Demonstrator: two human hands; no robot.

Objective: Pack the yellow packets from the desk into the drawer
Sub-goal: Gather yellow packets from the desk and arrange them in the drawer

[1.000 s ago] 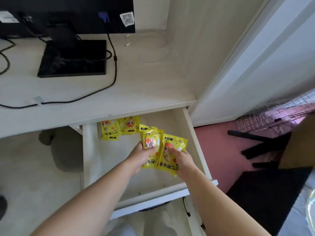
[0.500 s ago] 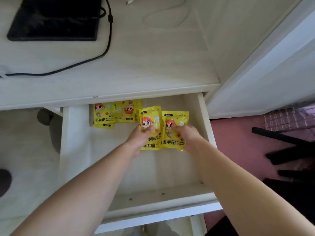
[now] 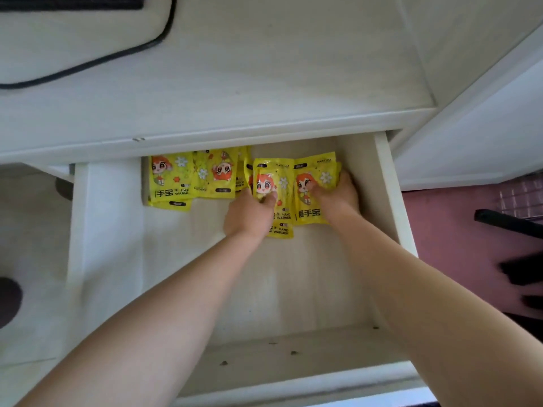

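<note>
The pale wooden drawer [image 3: 390, 183] is pulled open under the desk top [image 3: 235, 83]. Several yellow hand-warmer packets with a cartoon face lie at its back. One group of packets [image 3: 191, 177] rests at the back left. My left hand [image 3: 249, 215] grips a small stack of yellow packets [image 3: 276, 183] near the back middle, thumb pressed on top. My right hand [image 3: 338, 195] holds another yellow packet [image 3: 314, 177] right beside it, near the drawer's right wall. Both bundles sit low on the drawer floor.
A black cable [image 3: 123, 54] curves over the desk top at the upper left. A white door or panel [image 3: 484, 127] stands at the right, with pink floor [image 3: 458, 245] and dark objects [image 3: 517, 259] beyond the drawer's right side. The drawer's front half holds only a few specks.
Both hands have carried their packets from above the drawer's middle down toward its back, beside the packets lying there. The camera has tilted down and closer.
</note>
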